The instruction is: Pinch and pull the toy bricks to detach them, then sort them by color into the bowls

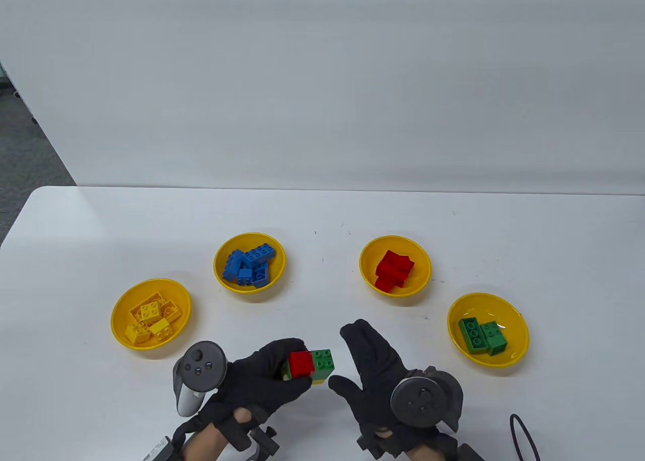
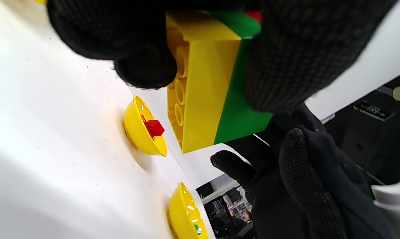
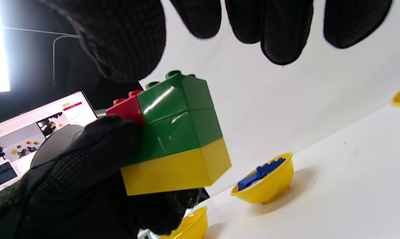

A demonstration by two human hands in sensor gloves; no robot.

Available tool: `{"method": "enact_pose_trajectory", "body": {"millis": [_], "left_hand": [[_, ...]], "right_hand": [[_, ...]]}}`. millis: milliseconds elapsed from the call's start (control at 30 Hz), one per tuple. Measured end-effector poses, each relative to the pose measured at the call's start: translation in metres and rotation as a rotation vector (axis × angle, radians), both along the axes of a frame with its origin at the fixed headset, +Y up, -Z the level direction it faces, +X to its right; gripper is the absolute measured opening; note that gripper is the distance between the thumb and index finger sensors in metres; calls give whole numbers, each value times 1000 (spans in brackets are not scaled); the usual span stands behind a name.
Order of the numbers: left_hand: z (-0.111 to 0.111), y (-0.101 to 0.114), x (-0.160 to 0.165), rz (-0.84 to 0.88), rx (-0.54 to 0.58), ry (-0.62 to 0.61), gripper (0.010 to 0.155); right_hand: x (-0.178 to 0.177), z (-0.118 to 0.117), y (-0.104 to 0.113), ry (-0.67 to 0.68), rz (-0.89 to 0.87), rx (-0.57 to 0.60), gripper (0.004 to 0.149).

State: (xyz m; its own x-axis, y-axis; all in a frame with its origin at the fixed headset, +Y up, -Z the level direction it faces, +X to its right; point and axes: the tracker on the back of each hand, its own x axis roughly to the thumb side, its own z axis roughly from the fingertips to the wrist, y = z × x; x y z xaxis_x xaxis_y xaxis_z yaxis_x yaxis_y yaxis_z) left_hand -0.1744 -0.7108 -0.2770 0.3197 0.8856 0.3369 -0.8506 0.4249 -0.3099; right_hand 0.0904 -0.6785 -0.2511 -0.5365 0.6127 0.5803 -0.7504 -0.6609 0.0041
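Left hand (image 1: 262,380) grips the last joined block stack (image 1: 310,366) just above the near table edge, fingers curled round its left side. Stack composition, per right wrist view: yellow brick (image 3: 176,171) at the base, a green layer (image 3: 180,131) above it, then a red brick (image 3: 127,108) and a green brick (image 3: 173,91) side by side on top. Right hand (image 1: 375,375) sits just beside the stack, fingers spread and straight, holding nothing; thumb near the stack's right side, contact not confirmed.

Further out, four yellow bowls in an arc on the white table (image 1: 322,214). Yellow-brick bowl (image 1: 151,314) at near left holds several yellow pieces. Green-brick bowl (image 1: 488,328) at near right holds two green bricks. Blue-brick bowl (image 1: 249,268) and red-brick bowl (image 1: 395,272) lie beyond, each with several pieces of its own colour. No mis-sorted pieces visible.

Assessment: sorting mostly complete. Remaining, as far as visible: this one stack, about four bricks, none blue. Next step likely a pinch on a top brick by the free hand.
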Motion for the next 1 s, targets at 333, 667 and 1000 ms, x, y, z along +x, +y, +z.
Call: {"method": "enact_pose_trajectory", "body": {"millis": [333, 667, 1000], "left_hand": [[2, -2, 7, -43, 11, -52, 66], [1, -2, 13, -62, 28, -125, 65], [-1, -2, 13, -36, 10, -172, 65]], "right_hand": [[-10, -6, -11, 94, 115, -79, 64], [-14, 2, -7, 3, 97, 3, 61], [-12, -2, -8, 12, 7, -104, 60]]}}
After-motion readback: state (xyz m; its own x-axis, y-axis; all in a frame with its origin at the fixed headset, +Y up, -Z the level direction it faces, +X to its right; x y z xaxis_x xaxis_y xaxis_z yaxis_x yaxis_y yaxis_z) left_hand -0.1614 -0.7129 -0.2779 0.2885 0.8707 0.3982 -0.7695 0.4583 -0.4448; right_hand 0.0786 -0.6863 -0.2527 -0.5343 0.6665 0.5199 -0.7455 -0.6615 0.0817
